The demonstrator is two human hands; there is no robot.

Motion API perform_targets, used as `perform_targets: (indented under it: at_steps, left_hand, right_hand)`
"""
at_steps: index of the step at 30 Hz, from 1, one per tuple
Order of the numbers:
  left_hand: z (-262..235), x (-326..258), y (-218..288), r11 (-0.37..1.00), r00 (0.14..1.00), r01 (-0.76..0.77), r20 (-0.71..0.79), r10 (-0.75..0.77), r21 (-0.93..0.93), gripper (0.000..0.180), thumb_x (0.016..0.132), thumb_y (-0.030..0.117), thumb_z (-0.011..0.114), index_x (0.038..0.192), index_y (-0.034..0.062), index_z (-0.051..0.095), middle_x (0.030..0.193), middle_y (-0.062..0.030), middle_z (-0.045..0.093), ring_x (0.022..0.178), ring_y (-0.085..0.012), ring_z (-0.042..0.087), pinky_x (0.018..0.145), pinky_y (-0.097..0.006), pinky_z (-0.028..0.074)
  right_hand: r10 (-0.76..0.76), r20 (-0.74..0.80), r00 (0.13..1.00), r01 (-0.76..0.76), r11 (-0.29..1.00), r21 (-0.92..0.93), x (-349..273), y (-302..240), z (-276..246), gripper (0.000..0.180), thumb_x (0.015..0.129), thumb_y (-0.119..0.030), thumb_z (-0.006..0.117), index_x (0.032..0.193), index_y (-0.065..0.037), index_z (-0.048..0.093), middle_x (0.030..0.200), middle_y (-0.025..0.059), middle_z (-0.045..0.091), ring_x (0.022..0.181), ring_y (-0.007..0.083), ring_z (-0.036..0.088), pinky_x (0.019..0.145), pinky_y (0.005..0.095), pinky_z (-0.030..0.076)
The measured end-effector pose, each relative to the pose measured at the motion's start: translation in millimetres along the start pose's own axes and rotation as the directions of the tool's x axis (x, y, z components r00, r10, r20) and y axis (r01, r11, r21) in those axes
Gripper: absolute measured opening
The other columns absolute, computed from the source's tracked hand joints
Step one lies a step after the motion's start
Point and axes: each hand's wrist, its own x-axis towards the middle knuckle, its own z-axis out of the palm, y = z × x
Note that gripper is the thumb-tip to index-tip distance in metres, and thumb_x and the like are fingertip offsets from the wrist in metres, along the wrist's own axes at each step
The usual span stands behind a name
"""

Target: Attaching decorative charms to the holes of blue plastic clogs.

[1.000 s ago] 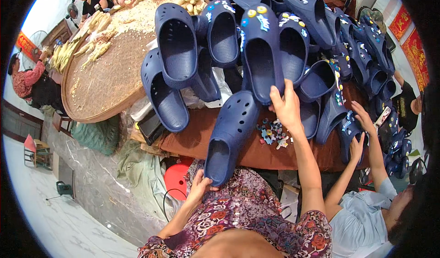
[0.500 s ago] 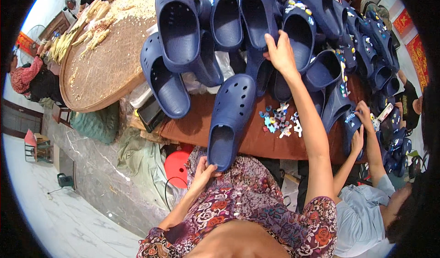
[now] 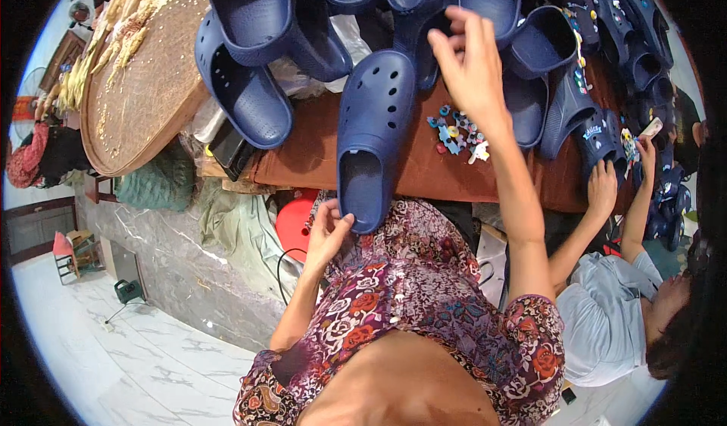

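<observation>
My left hand [image 3: 329,231] has its thumb and fingers closed on the heel of a navy clog [image 3: 376,96], which lies toe away from me across the front edge of the table. No charms show on this clog. My right hand [image 3: 472,56] is raised over the table, its fingers apart and holding nothing. Close in front of that hand are piled navy clogs [image 3: 485,2]. Just below it, a small heap of colourful shoe charms [image 3: 457,132] rests on the brown tabletop [image 3: 303,142].
Navy clogs, several with charms, crowd the table's far side and right. On the left stands a round woven tray [image 3: 144,100] with corn kernels and cobs. A co-worker [image 3: 606,312] at the right touches a clog [image 3: 602,142]. A red stool [image 3: 291,225] is below the table.
My right hand has come away from the piled clog and drawn nearer to me, fingers spread. My left hand still holds the clog's heel. The whole view has shifted, so the table appears higher.
</observation>
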Motion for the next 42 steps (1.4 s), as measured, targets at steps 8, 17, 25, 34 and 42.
perform_targets:
  at_steps: [8, 17, 25, 34, 42]
  left_hand:
    - [19, -1, 45, 0.809, 0.824, -0.424, -0.198, 0.531, 0.408, 0.039, 0.088, 0.007, 0.064, 0.124, 0.0018, 0.052, 0.111, -0.0072, 0.057, 0.097, -0.0136, 0.055, 0.085, -0.027, 0.046]
    - [73, 8, 71, 0.889, 0.892, -0.448, -0.114, 0.438, -0.093, 0.042, 0.094, 0.003, 0.052, 0.134, -0.0031, 0.042, 0.127, -0.0124, 0.053, 0.12, -0.0193, 0.051, 0.103, -0.035, 0.041]
    - [60, 45, 67, 0.684, 0.965, -0.174, 0.015, 0.261, -0.709, 0.015, 0.093, 0.027, 0.054, 0.093, 0.0119, 0.052, 0.092, 0.0012, 0.053, 0.091, -0.0133, 0.047, 0.084, -0.031, 0.036]
    - [64, 41, 72, 0.717, 0.994, -0.107, -0.052, 0.098, -0.688, 0.015, 0.091, 0.027, 0.056, 0.093, 0.0127, 0.054, 0.091, 0.0011, 0.054, 0.092, -0.0139, 0.05, 0.084, -0.029, 0.036]
    - [62, 44, 68, 0.733, 0.991, -0.124, -0.054, 0.119, -0.669, 0.014, 0.091, 0.027, 0.056, 0.092, 0.0131, 0.053, 0.091, 0.0012, 0.054, 0.089, -0.0141, 0.05, 0.082, -0.029, 0.036]
  right_hand:
    - [0.282, 0.371, 0.885, -0.363, 0.916, 0.169, -160, -37, 11, 0.084, 0.069, -0.033, 0.085, 0.131, 0.0, 0.039, 0.102, 0.0132, 0.047, 0.071, 0.019, 0.056, 0.063, 0.0331, 0.05]
    - [0.332, 0.303, 0.893, -0.409, 0.881, 0.239, -181, -45, 33, 0.071, 0.078, -0.016, 0.072, 0.135, 0.001, 0.033, 0.093, 0.0115, 0.051, 0.057, 0.0175, 0.056, 0.057, 0.0342, 0.05]
    - [0.256, 0.452, 0.855, -0.425, 0.844, 0.327, -215, -57, 40, 0.05, 0.085, -0.004, 0.059, 0.13, 0.001, 0.037, 0.1, 0.0173, 0.053, 0.074, 0.0274, 0.062, 0.067, 0.0393, 0.051]
    - [0.25, -0.063, 0.966, -0.256, 0.9, -0.354, -205, 48, -32, 0.042, 0.091, -0.016, 0.056, 0.126, 0.004, 0.044, 0.117, 0.0229, 0.047, 0.111, 0.0388, 0.044, 0.095, 0.0478, 0.035]
    - [0.332, 0.003, 0.943, -0.295, 0.844, -0.449, -202, 91, -38, 0.049, 0.094, -0.02, 0.055, 0.131, 0.008, 0.041, 0.128, 0.0261, 0.042, 0.114, 0.0418, 0.042, 0.097, 0.05, 0.035]
